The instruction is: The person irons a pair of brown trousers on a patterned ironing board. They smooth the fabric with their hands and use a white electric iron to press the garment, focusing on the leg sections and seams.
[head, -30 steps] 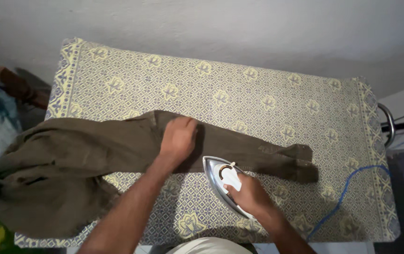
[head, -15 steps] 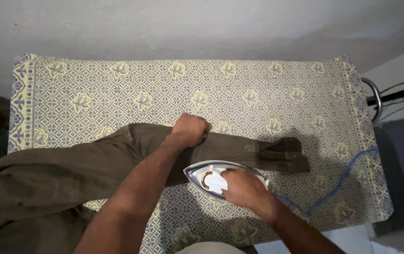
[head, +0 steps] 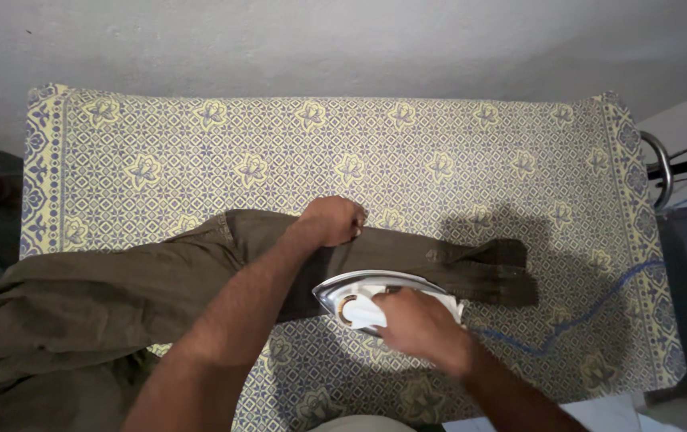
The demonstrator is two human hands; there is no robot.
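From the head camera you look straight down on a worktop (head: 471, 144) covered with a patterned cloth, blue lattice with pale yellow flowers and a yellow border at each end. Across it lies a pair of dark olive trousers (head: 119, 296): one leg stretches rightward over the cloth to its hem, right of the middle, while the waist and the rest of the garment bunch up and hang off the left edge.

Your left hand (head: 334, 220) rests on the trouser leg near its upper edge, fingers curled under into a loose fist, knuckles pressing the fabric flat. Its grip is closed, but on nothing you can see: it pins the cloth rather than pinching it.

Your right hand (head: 417, 326) is wrapped over the handle of a white iron (head: 359, 296) with a shiny metal sole. That grip is clamped on the handle, fingers folded around it. The iron sits at the near edge of the trouser leg, its pointed nose aimed left, just below and to the right of your left hand; the two hands are near but apart.

A blue cord (head: 567, 324) runs from the iron's heel to the right across the cloth toward the far right edge. Beyond that edge a curved metal bar (head: 663, 164) shows.
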